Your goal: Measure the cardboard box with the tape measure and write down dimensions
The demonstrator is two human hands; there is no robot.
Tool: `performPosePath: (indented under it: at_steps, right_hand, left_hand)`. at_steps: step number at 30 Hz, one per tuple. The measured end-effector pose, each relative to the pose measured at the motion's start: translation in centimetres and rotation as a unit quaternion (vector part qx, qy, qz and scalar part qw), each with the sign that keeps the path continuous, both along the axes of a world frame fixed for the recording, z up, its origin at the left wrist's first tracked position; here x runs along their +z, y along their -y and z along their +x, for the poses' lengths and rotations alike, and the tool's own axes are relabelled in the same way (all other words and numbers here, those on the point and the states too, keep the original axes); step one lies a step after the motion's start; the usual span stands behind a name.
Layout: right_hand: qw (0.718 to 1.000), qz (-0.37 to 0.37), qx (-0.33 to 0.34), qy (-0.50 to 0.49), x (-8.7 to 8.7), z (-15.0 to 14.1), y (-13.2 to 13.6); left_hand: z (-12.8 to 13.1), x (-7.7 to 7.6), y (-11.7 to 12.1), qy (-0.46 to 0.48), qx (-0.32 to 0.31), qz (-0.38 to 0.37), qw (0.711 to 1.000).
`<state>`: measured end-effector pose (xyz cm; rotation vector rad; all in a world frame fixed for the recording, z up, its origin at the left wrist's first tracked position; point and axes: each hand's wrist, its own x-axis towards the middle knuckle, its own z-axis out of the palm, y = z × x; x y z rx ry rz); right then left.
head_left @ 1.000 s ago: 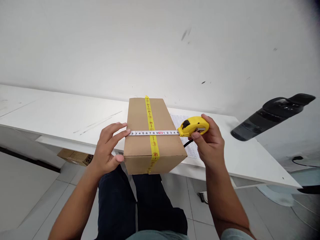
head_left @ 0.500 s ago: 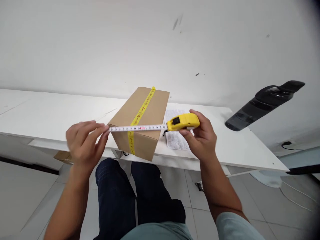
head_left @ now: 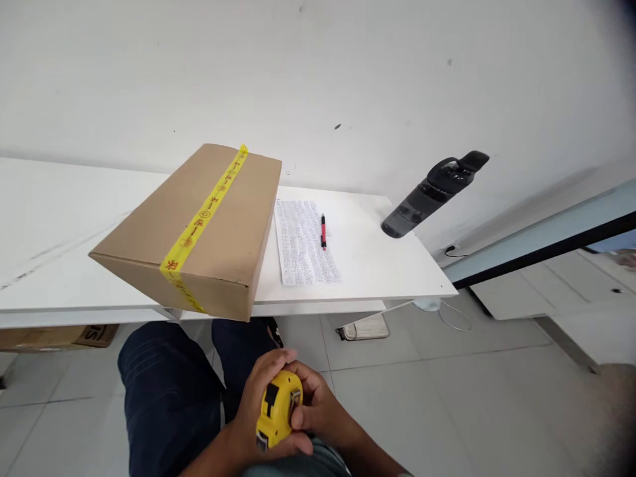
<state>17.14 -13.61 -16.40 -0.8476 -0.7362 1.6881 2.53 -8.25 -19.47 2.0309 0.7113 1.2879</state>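
Both of my hands are down in my lap, wrapped together round a yellow tape measure (head_left: 276, 409). My left hand (head_left: 258, 391) cups its left side and back. My right hand (head_left: 318, 405) closes on its right side, thumb on the case. No tape blade is drawn out. Above them on the white table (head_left: 377, 258) sits a brown cardboard box (head_left: 199, 225) sealed with yellow printed tape, turned at an angle, its near corner at the table's front edge. Neither hand touches the box.
To the right of the box lies a sheet of printed paper (head_left: 304, 242) with a red and black pen (head_left: 322, 231) beside it. A dark water bottle (head_left: 432, 193) stands at the back right. Another carton (head_left: 54, 336) rests on the tiled floor under the table.
The tape has gone back into its case. Both hands came off the box and dropped to my lap with the measure. The view swung right.
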Motion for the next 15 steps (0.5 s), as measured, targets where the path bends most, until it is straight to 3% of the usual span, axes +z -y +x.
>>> performPosePath:
  at_steps: [2, 3, 5, 6, 8, 9, 10, 11, 13, 15]
  right_hand:
    - [0.993, 0.052, 0.025, 0.107, 0.0, 1.7, 0.0]
    - [0.976, 0.090, 0.051, 0.192, 0.7, 3.4, -0.5]
    - [0.896, 0.148, 0.114, 0.402, 3.2, 7.9, -3.0]
    - [0.854, 0.137, 0.077, 0.497, 4.8, 10.5, -5.0]
    - [0.739, 0.136, -0.046, 0.658, 7.9, 15.3, -10.1]
    - [0.651, 0.142, -0.091, 0.740, 9.2, 17.3, -12.9]
    - [0.559, 0.140, -0.097, 0.812, 10.1, 18.9, -15.8]
    - [0.483, 0.130, -0.067, 0.863, 10.8, 20.0, -18.5]
    - [0.465, 0.141, -0.036, 0.873, 11.0, 20.9, -22.9]
    - [0.468, 0.169, -0.016, 0.867, 10.4, 20.7, -25.4]
  left_hand:
    - [0.6, 0.4, -0.2, 0.051, -0.094, -0.047, 0.993]
    - [0.8, 0.6, -0.2, 0.077, -0.123, -0.057, 0.988]
    - [1.2, 1.3, -0.6, 0.087, -0.136, -0.065, 0.985]
    - [1.6, 1.8, -1.1, 0.077, -0.137, -0.047, 0.986]
    - [2.8, 2.9, -2.6, 0.036, -0.142, 0.024, 0.989]
    - [3.7, 3.5, -3.6, 0.008, -0.143, 0.071, 0.987]
    - [4.6, 4.1, -4.7, -0.020, -0.142, 0.121, 0.982]
    - [5.6, 4.6, -5.8, -0.047, -0.137, 0.167, 0.975]
    - [7.5, 5.6, -7.8, -0.106, -0.118, 0.225, 0.961]
    - [8.9, 6.5, -9.5, -0.163, -0.105, 0.231, 0.953]
